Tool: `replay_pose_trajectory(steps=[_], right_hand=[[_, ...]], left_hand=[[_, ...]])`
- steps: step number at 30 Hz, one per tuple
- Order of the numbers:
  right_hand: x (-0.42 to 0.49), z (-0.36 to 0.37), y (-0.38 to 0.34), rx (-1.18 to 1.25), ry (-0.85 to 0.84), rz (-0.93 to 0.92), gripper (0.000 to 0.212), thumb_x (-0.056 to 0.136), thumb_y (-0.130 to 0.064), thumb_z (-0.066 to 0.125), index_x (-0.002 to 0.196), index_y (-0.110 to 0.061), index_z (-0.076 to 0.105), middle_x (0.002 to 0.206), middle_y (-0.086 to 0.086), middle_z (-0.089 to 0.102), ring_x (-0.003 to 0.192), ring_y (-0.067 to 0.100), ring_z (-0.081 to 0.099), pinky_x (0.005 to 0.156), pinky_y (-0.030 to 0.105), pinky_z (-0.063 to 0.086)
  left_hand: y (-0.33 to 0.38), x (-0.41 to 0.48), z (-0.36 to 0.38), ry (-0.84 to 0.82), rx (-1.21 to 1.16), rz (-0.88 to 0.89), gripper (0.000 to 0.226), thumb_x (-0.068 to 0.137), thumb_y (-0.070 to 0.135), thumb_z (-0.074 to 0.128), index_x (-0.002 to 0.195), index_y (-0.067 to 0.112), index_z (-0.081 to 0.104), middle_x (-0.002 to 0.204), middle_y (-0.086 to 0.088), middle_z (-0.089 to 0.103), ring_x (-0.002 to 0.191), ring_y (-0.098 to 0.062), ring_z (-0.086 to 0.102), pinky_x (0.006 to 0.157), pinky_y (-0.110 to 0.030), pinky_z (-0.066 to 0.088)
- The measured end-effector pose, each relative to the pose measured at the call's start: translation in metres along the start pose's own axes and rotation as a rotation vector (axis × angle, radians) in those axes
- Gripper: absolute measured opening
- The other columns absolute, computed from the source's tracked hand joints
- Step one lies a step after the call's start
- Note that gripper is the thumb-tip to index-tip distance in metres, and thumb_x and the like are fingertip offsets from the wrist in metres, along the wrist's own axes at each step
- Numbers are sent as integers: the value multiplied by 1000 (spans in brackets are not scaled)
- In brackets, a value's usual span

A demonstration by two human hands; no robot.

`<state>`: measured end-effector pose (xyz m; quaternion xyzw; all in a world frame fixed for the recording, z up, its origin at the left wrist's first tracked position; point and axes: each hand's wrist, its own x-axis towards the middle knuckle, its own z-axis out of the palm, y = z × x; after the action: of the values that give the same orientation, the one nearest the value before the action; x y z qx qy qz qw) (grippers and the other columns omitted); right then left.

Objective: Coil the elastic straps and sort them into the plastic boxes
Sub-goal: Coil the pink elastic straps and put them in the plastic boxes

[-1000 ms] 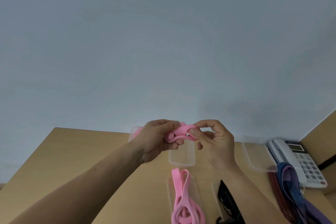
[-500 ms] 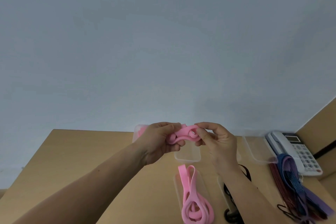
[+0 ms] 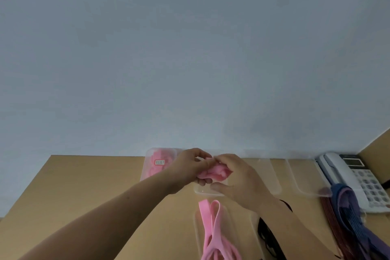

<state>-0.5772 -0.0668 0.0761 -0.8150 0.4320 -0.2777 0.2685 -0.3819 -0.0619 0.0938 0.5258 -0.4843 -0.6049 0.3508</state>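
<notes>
A bunched pink strap (image 3: pixel 214 172) is gripped between the left hand (image 3: pixel 186 168) and the right hand (image 3: pixel 239 179), with the fingers of both curled round it, above a clear box (image 3: pixel 203 191) on the desk (image 3: pixel 88 186). Just left, a box of pink coils (image 3: pixel 147 160) is seen. Loose pink straps (image 3: pixel 211 224) are laid nearer, and blue straps (image 3: pixel 346 211) beside a telephone (image 3: pixel 337 171).

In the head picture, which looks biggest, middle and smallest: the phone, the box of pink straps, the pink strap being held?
1. phone
2. box of pink straps, partly behind the left hand
3. held pink strap, partly hidden by the right hand, so places 2 and 3 are unsure
</notes>
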Motion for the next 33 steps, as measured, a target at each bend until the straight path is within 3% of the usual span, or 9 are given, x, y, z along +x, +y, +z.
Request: replay_pose_trajectory(steps=[5,9,12,15,17,22,24,28,33], right_hand=[[11,2,49,-188,12,-139,41,73,-51,73,107,-29,64,98,-20,62,89,-2,55,74,17,48],[26,5,82,-274,20,-220,37,77,-54,67,86,-19,69,83,-10,67,77,13,60,64,28,51],[43,11,99,-317,-17,-216,31,81,-47,69,85,-16,70,82,-6,69,77,19,61,63,32,52],[66,18,113,-362,-96,-194,30,86,-42,70,97,-15,72,90,-3,69,87,20,59,68,33,52],[82,23,121,-384,-160,-159,33,91,-44,63,108,-16,70,101,-4,68,99,19,55,79,32,50],[104,45,141,-502,-354,-140,38,96,-40,53,126,-17,60,122,-3,60,119,18,44,94,27,42],[109,51,143,-542,-402,-161,37,96,-40,53,124,-17,61,119,-1,60,117,19,45,93,29,45],[116,61,146,-631,-426,-201,32,96,-34,56,120,-14,64,116,1,58,116,21,46,87,31,47],[112,71,140,-751,-412,-245,18,91,-20,60,104,-12,69,112,4,54,107,24,51,75,32,47]], left_hand=[[-21,41,17,-9,63,-69,24,95,26,65,102,3,65,75,-10,71,57,-18,61,49,-22,46],[-37,69,18,24,89,-138,20,97,24,59,89,6,62,71,-9,71,63,-22,67,49,-25,47],[-45,84,13,155,83,-165,22,98,27,53,88,8,59,73,-8,71,64,-24,69,50,-28,49],[-54,97,4,426,365,-139,19,97,29,52,99,12,61,91,-2,70,69,-16,68,64,-34,56],[-60,105,-3,497,622,-147,28,97,28,52,119,13,60,111,-1,67,80,-9,62,69,-26,51],[-83,121,-4,265,781,-313,53,91,20,54,142,8,45,132,-12,59,112,-26,60,93,-37,50],[-90,123,-2,266,776,-329,52,89,15,54,140,7,47,131,-11,59,107,-26,63,87,-35,53],[-94,124,0,300,784,-312,36,84,10,52,119,5,58,101,-5,62,83,-25,67,72,-38,57],[-95,123,-5,276,736,-310,32,85,11,55,117,5,54,92,-8,64,75,-25,71,71,-41,60]])
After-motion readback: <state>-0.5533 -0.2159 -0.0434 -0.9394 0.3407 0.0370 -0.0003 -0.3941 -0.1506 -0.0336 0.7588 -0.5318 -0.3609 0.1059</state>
